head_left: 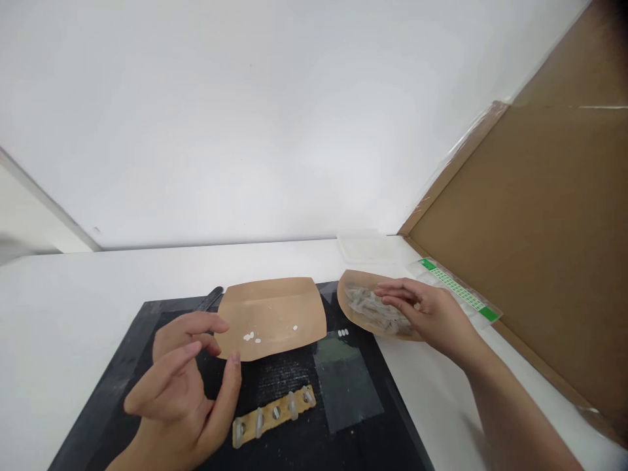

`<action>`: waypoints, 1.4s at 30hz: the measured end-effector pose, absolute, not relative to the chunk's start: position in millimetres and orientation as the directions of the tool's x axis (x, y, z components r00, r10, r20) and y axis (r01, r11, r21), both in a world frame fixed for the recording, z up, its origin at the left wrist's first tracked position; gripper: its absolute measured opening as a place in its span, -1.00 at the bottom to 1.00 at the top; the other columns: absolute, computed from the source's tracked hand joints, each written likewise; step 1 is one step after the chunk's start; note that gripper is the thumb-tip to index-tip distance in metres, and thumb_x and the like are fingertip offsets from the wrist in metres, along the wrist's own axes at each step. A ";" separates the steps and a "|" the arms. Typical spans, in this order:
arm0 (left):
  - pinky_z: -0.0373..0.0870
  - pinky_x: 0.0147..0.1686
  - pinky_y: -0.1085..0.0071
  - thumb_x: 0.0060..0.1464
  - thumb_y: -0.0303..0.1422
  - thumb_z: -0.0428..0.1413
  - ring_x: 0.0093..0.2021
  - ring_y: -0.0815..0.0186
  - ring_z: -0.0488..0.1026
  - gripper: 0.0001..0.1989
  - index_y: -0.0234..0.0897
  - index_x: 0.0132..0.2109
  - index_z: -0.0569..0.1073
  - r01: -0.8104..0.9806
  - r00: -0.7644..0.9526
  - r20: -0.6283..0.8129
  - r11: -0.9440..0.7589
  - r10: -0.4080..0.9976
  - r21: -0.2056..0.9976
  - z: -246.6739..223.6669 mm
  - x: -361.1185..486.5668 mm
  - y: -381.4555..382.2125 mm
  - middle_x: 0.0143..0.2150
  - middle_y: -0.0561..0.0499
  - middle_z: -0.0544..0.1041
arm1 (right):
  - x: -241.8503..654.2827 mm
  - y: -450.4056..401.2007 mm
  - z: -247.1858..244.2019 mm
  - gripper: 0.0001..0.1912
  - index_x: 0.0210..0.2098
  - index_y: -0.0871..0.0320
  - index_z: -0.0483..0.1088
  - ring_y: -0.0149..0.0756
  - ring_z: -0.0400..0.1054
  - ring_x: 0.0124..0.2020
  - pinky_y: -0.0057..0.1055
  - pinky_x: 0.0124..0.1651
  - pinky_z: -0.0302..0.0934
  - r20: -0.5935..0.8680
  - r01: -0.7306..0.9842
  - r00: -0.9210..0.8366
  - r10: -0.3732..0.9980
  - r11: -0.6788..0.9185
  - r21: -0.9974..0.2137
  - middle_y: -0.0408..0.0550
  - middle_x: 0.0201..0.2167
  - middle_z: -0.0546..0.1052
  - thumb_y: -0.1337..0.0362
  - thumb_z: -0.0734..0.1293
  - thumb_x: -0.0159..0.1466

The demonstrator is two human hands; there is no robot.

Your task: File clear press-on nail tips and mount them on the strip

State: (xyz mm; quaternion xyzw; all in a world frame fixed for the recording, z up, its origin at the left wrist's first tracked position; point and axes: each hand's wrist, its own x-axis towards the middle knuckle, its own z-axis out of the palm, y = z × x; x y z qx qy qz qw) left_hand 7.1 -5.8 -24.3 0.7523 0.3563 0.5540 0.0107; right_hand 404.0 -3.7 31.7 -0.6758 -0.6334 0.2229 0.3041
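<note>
My left hand [184, 386] is raised over the left part of a black mat [275, 451], palm up, fingers apart, holding nothing. My right hand [426, 311] hovers at a brown tray of clear, thin plastic pieces [366, 307]; its thumb and fingertips are pressed together, and what lies between them is too small to make out. A larger brown tray [272, 297] in the middle holds several small white bits [258, 340]. Nearer to me lies a tan strip [267, 418] with holes, some bearing clear pieces. Small white ovals [343, 332] lie between the trays.
A translucent sheet [346, 383] lies on the mat's right side. Behind my left hand is a dark-handled tool [210, 299]. A clear lid-like tray [366, 247] stands near the wall. At right are a green-and-white plastic packet [458, 288] and a tall cardboard panel [530, 222].
</note>
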 end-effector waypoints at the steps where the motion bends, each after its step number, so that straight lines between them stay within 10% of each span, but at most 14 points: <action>1: 0.54 -0.34 0.21 0.03 -0.71 0.26 0.02 0.06 0.47 -0.20 -0.10 0.27 0.09 0.529 0.131 0.823 -0.742 0.552 0.413 -22.9 8.0 -6.0 0.13 -0.19 0.31 | 403.2 -3.8 31.6 -0.71 0.01 -0.01 0.57 -0.06 0.64 -0.04 -0.21 0.04 0.53 0.079 0.694 0.123 0.989 -0.029 -0.719 -0.05 -0.07 0.72 0.06 0.40 0.36; 17: 0.35 0.02 -0.03 0.23 -0.54 0.12 -0.01 0.01 0.42 -0.74 -0.27 0.05 0.38 0.661 0.359 0.706 -0.700 0.610 0.269 -5.6 9.3 -8.6 -0.03 -0.18 0.42 | 373.9 -7.5 20.4 -0.77 -0.16 -0.03 0.64 -0.12 0.58 -0.12 -0.28 -0.15 0.45 0.222 0.772 0.061 0.973 0.095 -0.629 -0.08 -0.11 0.70 0.04 0.37 0.39; 25: 0.31 0.10 -0.01 0.25 -0.60 0.10 0.08 0.00 0.37 -0.69 -0.28 0.10 0.46 0.643 0.464 0.644 -0.732 0.608 0.228 -0.9 13.0 -11.5 -0.03 -0.19 0.42 | 339.5 -17.3 10.9 -0.75 -0.02 -0.05 0.61 -0.22 0.58 -0.25 -0.31 -0.20 0.48 0.324 0.600 -0.093 0.942 0.312 -0.737 -0.07 -0.24 0.67 0.15 0.28 0.49; 42: 0.38 0.06 0.09 0.29 -0.50 0.16 0.05 0.05 0.37 -0.84 -0.23 -0.02 0.54 0.594 0.592 0.555 -0.782 0.585 0.191 -10.7 13.9 -3.2 -0.07 -0.10 0.56 | 303.5 -26.8 7.0 -0.70 -0.01 0.06 0.58 -0.24 0.62 -0.23 -0.31 -0.13 0.53 0.136 0.168 -0.027 0.990 0.139 -0.976 -0.04 -0.27 0.69 0.05 0.45 0.36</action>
